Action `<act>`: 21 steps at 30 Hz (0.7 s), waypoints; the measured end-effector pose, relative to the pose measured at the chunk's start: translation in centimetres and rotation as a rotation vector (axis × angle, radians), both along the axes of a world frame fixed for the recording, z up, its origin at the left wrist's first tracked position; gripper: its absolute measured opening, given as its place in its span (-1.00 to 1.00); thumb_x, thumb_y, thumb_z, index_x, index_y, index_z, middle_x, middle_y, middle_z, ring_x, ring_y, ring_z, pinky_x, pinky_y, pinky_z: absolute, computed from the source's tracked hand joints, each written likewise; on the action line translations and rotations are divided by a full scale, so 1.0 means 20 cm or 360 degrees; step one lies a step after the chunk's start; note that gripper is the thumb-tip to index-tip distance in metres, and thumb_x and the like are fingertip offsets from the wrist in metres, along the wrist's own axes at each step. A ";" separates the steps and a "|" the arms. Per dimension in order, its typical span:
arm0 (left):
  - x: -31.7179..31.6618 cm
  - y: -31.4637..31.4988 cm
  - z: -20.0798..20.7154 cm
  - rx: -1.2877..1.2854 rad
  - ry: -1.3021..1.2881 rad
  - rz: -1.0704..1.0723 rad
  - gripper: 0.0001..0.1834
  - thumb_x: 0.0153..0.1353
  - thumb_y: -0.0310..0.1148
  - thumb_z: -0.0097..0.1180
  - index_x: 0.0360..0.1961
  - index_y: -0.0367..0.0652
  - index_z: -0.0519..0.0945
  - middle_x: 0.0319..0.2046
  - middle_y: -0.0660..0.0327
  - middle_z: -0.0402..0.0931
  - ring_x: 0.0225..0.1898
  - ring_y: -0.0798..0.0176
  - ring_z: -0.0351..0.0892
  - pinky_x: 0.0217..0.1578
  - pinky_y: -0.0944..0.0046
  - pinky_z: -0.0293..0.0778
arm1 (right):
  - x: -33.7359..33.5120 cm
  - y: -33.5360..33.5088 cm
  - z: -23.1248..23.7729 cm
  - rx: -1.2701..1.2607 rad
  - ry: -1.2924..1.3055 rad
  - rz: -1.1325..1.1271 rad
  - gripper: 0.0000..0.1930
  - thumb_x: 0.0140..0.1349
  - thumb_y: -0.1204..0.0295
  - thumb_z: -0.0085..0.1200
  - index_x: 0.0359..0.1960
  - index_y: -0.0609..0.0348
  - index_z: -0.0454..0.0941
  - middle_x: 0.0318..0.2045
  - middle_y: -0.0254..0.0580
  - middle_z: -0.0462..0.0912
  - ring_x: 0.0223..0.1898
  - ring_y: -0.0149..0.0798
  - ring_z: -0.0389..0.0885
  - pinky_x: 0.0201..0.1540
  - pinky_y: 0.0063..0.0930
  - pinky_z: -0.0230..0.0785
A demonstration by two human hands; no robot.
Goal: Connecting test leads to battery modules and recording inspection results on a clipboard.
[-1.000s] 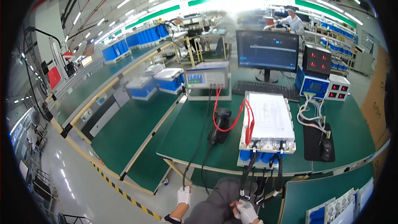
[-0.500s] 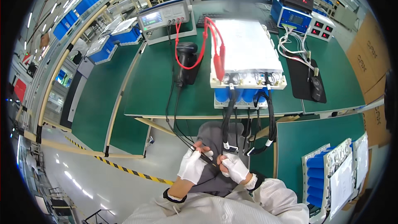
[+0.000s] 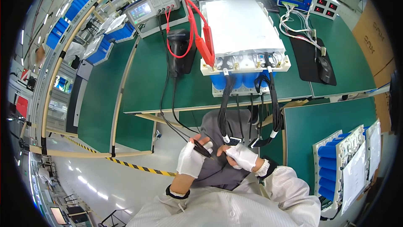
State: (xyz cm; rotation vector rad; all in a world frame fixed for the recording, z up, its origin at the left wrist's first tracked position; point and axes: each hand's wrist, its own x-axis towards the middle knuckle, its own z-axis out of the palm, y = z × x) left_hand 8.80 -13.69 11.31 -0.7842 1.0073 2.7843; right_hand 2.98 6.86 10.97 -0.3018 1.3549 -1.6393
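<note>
"Green covers the biggest thing, right?"

"Yes, the workbench point(image 3: 145, 94), with a lower green side table point(image 3: 300, 147) at its right. Two battery modules point(image 3: 350, 164) stand on that one, blue cells showing on the nearer."

"And the main battery pack point(image 3: 247, 64)?"

"On the workbench, at the near edge, straight ahead of the person. A white sheet point(image 3: 243, 27) lies over its top, and blue cells show below the frame. Left of it, towards the back, sits a benchtop meter point(image 3: 149, 12) with a lit screen (too small to read from here)."

"What hangs off the front?"

"Black wire bundles point(image 3: 226, 107), dropping past the edge to flat connectors near the lap. Between meter and pack lies a black handheld barcode scanner point(image 3: 178, 46)."

"Now the hands."

"Both wear white gloves with bare fingertips. The left hand point(image 3: 193, 155) is closed around a black test probe point(image 3: 202, 148), its tip angled towards the other hand. The right hand point(image 3: 241, 155) is just beside it, fingers bent inward; I can't tell whether they grip anything. One connector point(image 3: 234, 141) is right by its knuckles."

"Anything smaller?"

"A red clip point(image 3: 205, 47) on a red lead, reaching the pack's front left corner, and a black computer mouse point(image 3: 324, 70) on the far right."
</note>
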 end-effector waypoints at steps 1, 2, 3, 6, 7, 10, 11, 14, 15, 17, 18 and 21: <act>0.00 0.01 0.00 -0.0008 -0.0012 0.0007 -0.59 0.40 -0.15 -0.21 0.10 -0.24 0.30 -0.01 -0.08 0.44 -0.01 -0.06 0.48 -0.01 0.01 0.41 | -0.01 0.00 0.01 0.0024 -0.0090 0.0017 -0.62 0.41 0.14 -0.29 -0.19 0.14 0.50 -0.78 -0.53 0.19 -0.74 -0.57 0.09 -0.68 -0.60 -0.07; -0.01 0.01 -0.01 -0.0005 -0.0023 0.0015 -0.58 0.41 -0.13 -0.22 0.10 -0.23 0.31 0.00 -0.07 0.44 -0.01 -0.05 0.48 -0.01 0.01 0.41 | -0.01 0.01 0.02 -0.0023 -0.0097 -0.0003 -0.62 0.41 0.14 -0.29 -0.19 0.14 0.50 -0.78 -0.53 0.19 -0.74 -0.57 0.09 -0.68 -0.60 -0.07; -0.01 0.01 -0.01 -0.0019 -0.0027 0.0010 -0.58 0.41 -0.13 -0.22 0.10 -0.23 0.31 0.00 -0.07 0.44 -0.01 -0.05 0.48 -0.01 0.01 0.41 | -0.02 0.02 0.03 -0.0016 -0.0053 0.0045 -0.61 0.41 0.12 -0.30 -0.19 0.13 0.50 -0.78 -0.53 0.18 -0.74 -0.57 0.09 -0.68 -0.60 -0.07; -0.02 0.02 -0.02 -0.0001 -0.0003 -0.0006 -0.56 0.41 -0.10 -0.25 0.10 -0.24 0.32 -0.01 -0.04 0.46 -0.01 -0.05 0.48 -0.01 0.02 0.40 | -0.04 0.03 0.04 0.0037 -0.0043 0.0131 -0.59 0.41 0.08 -0.34 -0.21 0.10 0.51 -0.79 -0.52 0.18 -0.75 -0.56 0.09 -0.69 -0.59 -0.06; -0.02 0.02 -0.02 -0.0031 -0.0012 -0.0004 -0.56 0.41 -0.10 -0.25 0.09 -0.23 0.33 -0.01 -0.04 0.46 -0.01 -0.04 0.48 0.00 0.02 0.40 | -0.03 0.03 0.03 0.0101 -0.0063 0.0181 -0.57 0.41 0.06 -0.36 -0.24 0.09 0.50 -0.80 -0.51 0.19 -0.75 -0.56 0.10 -0.69 -0.60 -0.05; -0.02 0.02 -0.02 -0.0041 -0.0029 -0.0010 -0.57 0.41 -0.10 -0.24 0.10 -0.20 0.33 -0.03 -0.03 0.47 -0.01 -0.04 0.48 0.00 0.00 0.40 | -0.01 0.00 -0.02 0.0134 -0.0012 0.0171 -0.53 0.41 0.01 -0.39 -0.29 0.08 0.49 -0.82 -0.47 0.23 -0.76 -0.53 0.14 -0.67 -0.58 -0.01; -0.01 0.01 -0.02 -0.0005 -0.0028 -0.0011 -0.57 0.40 -0.10 -0.22 0.10 -0.19 0.32 -0.04 -0.03 0.48 -0.01 -0.04 0.48 0.00 -0.01 0.39 | -0.01 0.00 -0.04 0.0061 -0.0017 0.0144 -0.53 0.41 0.01 -0.39 -0.29 0.08 0.49 -0.82 -0.47 0.23 -0.76 -0.53 0.14 -0.67 -0.58 -0.01; 0.00 0.01 -0.02 0.0020 -0.0023 -0.0038 -0.57 0.38 -0.10 -0.16 0.12 -0.17 0.31 -0.04 -0.02 0.47 -0.01 -0.04 0.48 0.00 -0.03 0.39 | 0.00 -0.01 -0.11 0.0192 0.0163 0.0306 -0.50 0.41 -0.02 -0.42 -0.32 0.09 0.47 -0.83 -0.41 0.29 -0.73 -0.51 0.23 -0.61 -0.57 0.09; 0.00 0.01 -0.02 0.0017 -0.0010 -0.0045 -0.57 0.38 -0.10 -0.16 0.12 -0.17 0.31 -0.04 -0.02 0.47 -0.01 -0.04 0.48 0.00 -0.03 0.39 | 0.02 -0.02 -0.13 0.0178 0.0221 0.0322 -0.49 0.40 -0.03 -0.40 -0.32 0.11 0.48 -0.79 -0.36 0.35 -0.69 -0.45 0.32 -0.55 -0.53 0.17; 0.01 0.01 -0.03 -0.0123 -0.0061 -0.0044 -0.50 0.33 -0.03 -0.08 0.10 -0.19 0.32 0.02 -0.02 0.41 0.02 -0.01 0.44 0.00 -0.01 0.39 | 0.04 -0.02 -0.16 0.0166 0.0279 0.0346 -0.48 0.39 -0.04 -0.39 -0.32 0.13 0.49 -0.75 -0.31 0.41 -0.64 -0.39 0.41 -0.48 -0.49 0.25; 0.01 0.01 -0.03 -0.0135 -0.0060 -0.0036 -0.50 0.33 -0.03 -0.08 0.10 -0.19 0.32 0.02 -0.02 0.41 0.02 -0.01 0.44 0.00 -0.01 0.39 | 0.05 -0.01 -0.17 0.0171 0.0481 0.0288 -0.50 0.39 -0.02 -0.34 -0.32 0.15 0.50 -0.68 -0.29 0.47 -0.57 -0.32 0.46 -0.41 -0.46 0.30; 0.01 -0.01 -0.05 -0.0133 -0.0020 -0.0017 -0.51 0.33 -0.05 -0.07 0.10 -0.19 0.32 0.00 -0.01 0.42 -0.01 -0.01 0.46 -0.02 -0.01 0.40 | 0.06 -0.01 -0.18 0.0230 0.0841 0.0114 -0.56 0.37 0.04 -0.22 -0.31 0.17 0.52 -0.57 -0.24 0.54 -0.45 -0.20 0.54 -0.31 -0.40 0.36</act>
